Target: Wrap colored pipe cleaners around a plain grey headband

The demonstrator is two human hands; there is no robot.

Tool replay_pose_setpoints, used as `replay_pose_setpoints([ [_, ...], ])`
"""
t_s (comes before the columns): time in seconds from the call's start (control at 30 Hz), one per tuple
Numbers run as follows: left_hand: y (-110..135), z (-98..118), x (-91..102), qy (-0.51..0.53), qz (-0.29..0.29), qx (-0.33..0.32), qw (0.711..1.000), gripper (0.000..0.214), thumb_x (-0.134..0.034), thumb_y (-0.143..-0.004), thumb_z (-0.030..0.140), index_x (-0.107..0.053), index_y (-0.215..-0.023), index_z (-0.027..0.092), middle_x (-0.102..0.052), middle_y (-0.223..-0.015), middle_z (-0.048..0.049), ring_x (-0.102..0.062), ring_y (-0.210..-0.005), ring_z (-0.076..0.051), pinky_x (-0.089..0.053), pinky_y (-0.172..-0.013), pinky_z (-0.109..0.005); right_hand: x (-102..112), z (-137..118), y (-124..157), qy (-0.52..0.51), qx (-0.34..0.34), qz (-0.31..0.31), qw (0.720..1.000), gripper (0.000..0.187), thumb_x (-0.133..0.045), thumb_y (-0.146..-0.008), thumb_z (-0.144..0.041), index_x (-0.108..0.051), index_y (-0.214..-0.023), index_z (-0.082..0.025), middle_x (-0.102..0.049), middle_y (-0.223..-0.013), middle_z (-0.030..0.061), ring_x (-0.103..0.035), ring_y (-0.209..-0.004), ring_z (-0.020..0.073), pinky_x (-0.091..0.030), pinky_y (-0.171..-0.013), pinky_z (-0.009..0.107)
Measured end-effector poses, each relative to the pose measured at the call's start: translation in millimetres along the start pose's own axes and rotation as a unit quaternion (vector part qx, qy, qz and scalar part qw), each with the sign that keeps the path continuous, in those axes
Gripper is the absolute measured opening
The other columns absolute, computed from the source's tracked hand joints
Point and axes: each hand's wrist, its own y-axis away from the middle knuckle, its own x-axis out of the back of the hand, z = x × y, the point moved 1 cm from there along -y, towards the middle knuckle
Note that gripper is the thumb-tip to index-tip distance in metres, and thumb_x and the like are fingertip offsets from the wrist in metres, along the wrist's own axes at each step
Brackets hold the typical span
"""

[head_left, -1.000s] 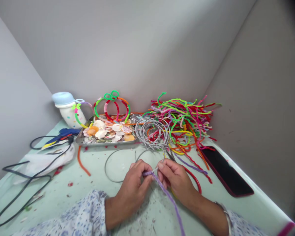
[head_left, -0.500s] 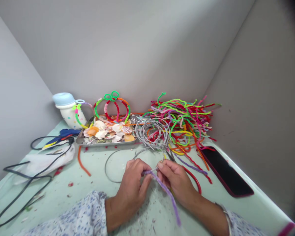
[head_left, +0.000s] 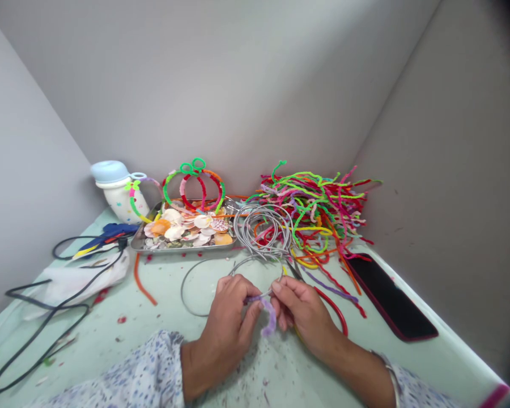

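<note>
My left hand is closed, pinching a fuzzy purple pipe cleaner against a thin grey wire. Part of the pipe cleaner is wound round the wire at the fingertips, and its free end hangs in a short, blurred curve between my hands. The wire bends in a wide loop behind both hands. To the right, my right hand is closed too, with thumb and forefinger on the wire's end. Scissors with dark blades and a red handle lie partly hidden behind my right hand.
Behind my hands are a metal tray of shells, a coil of grey wire and a heap of pipe cleaners. Wrapped hoops stand at the tray. A phone lies right; a bottle and black cable are left.
The purple pipe cleaner's free end, which hung long toward me, is now drawn up into a short curve by the fingertips. Both hands stay in nearly the same place.
</note>
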Motion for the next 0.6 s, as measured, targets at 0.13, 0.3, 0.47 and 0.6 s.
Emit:
replay_pose_setpoints([
  [0.13, -0.6, 3.9, 1.5, 0.019, 0.000, 0.007, 1.000, 0.014, -0.046, -0.094, 0.021, -0.054, -0.082, 0.020, -0.058, -0.079, -0.0030, -0.051, -0.078, -0.020, -0.037, -0.078, -0.037, -0.4, -1.1, 0.3, -0.004, -0.003, -0.004, 1.000, 0.040, -0.059, -0.087, -0.048, -0.055, -0.063, -0.017, -0.056, -0.052, -0.0044, -0.047, -0.038, 0.0065, -0.033, -0.043, 0.020],
  [0.3, 0.1, 4.3, 1.9, 0.019, -0.003, 0.018, 1.000, 0.016, -0.046, -0.095, 0.023, -0.055, -0.082, 0.019, -0.057, -0.080, -0.0038, -0.050, -0.080, -0.021, -0.037, -0.077, -0.037, 0.1, -0.4, 0.0, -0.003, -0.006, -0.005, 1.000, 0.040, -0.060, -0.086, -0.049, -0.056, -0.063, -0.016, -0.057, -0.053, -0.0036, -0.048, -0.039, 0.0064, -0.033, -0.043, 0.020],
  [0.47, 0.6, 4.4, 3.0, 0.017, 0.016, 0.015, 1.000, 0.013, -0.050, -0.093, 0.023, -0.054, -0.080, 0.020, -0.056, -0.078, -0.0022, -0.048, -0.076, -0.020, -0.037, -0.074, -0.035, 0.5, 0.6, -0.2, 0.000, -0.008, -0.007, 1.000, 0.040, -0.060, -0.086, -0.049, -0.056, -0.063, -0.017, -0.057, -0.052, -0.0036, -0.047, -0.039, 0.0069, -0.033, -0.043, 0.021],
  [0.6, -0.8, 5.1, 3.5, 0.030, 0.015, 0.022, 0.999, 0.015, -0.050, -0.092, 0.024, -0.052, -0.078, 0.020, -0.055, -0.076, -0.0017, -0.049, -0.076, -0.020, -0.037, -0.074, -0.035, 0.5, 0.4, 0.1, 0.001, -0.006, -0.010, 1.000, 0.040, -0.059, -0.086, -0.049, -0.055, -0.064, -0.017, -0.057, -0.052, -0.0035, -0.048, -0.040, 0.0073, -0.034, -0.044, 0.021],
])
